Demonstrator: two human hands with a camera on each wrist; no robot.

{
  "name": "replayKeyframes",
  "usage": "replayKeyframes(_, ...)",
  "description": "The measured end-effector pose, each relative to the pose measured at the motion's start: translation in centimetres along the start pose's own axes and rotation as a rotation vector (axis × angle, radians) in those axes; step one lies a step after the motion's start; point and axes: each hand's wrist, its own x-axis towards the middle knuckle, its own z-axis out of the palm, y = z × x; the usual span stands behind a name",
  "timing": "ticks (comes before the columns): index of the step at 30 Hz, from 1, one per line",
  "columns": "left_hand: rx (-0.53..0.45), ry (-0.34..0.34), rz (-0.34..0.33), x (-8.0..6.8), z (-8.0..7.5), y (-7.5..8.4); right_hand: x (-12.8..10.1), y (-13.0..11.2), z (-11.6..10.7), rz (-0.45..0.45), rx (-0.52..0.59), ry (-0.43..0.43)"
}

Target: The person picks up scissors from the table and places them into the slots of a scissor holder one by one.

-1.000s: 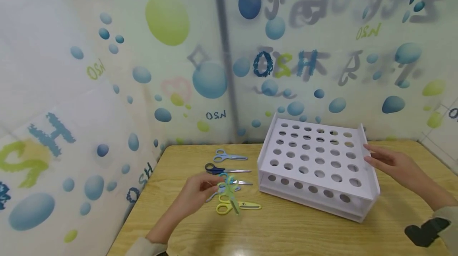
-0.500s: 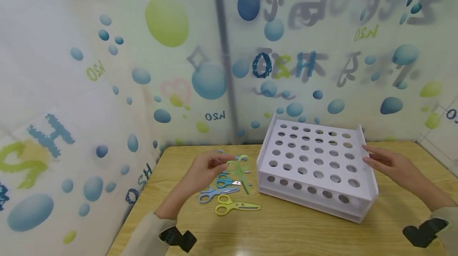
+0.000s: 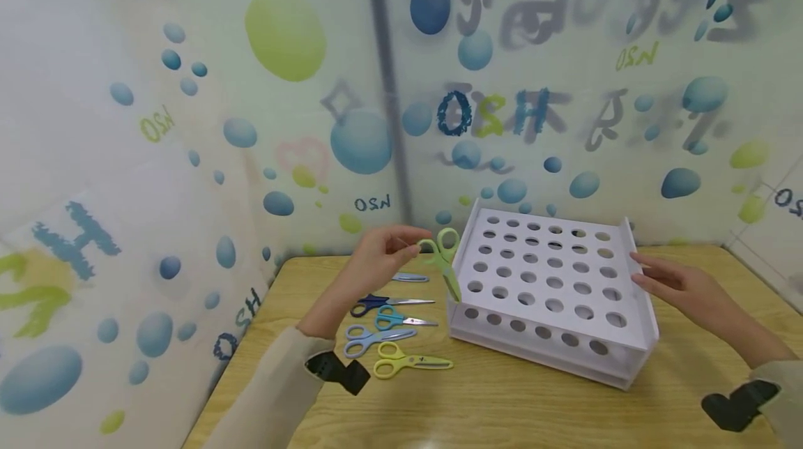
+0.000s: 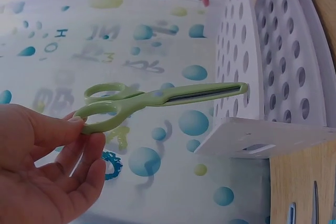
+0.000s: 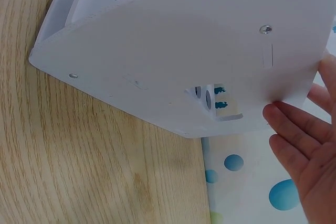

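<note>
A pair of light green plastic-handled scissors is being held in the air beside a white perforated rack.

The light green scissors are being pinched by one handle loop between the thumb and fingers of the left hand, blades closed and pointing down toward the near left corner of the white rack, just beside its left wall. The right hand is being rested with straight, relaxed fingers against the rack's right side wall, nothing being grasped. Below the left hand, on the wooden worktop, four more pairs are lying: dark blue scissors, teal scissors, pale blue scissors and yellow scissors. Another pale blue handle is partly hidden behind the left hand.
</note>
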Motion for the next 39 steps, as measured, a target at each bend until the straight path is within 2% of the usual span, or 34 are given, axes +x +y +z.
replayKeyframes(6, -0.002, 0.024, -0.006, 2.0, 0.3, 0.1, -0.1, -0.1, 0.0, -0.004, 0.0, 0.004)
replayKeyframes(18, 0.04, 0.068, -0.105, 6.3, 1.6, -0.8, -0.1, -0.1, 0.0, 0.004, 0.02, 0.0)
replayKeyframes(24, 0.054, 0.057, -0.069, 8.0, 2.5, -1.6, -0.1, 0.1, 0.0, 0.003, 0.024, 0.003)
replayKeyframes(31, 0.032, 0.019, -0.043, 9.2, 3.8, -3.1, -0.1, 0.4, 0.0, -0.019, 0.023, 0.033)
replayKeyframes(39, 0.049, -0.044, -0.04, 9.6, 4.8, -4.5, -0.1, 0.5, 0.0, -0.026, 0.037, 0.042)
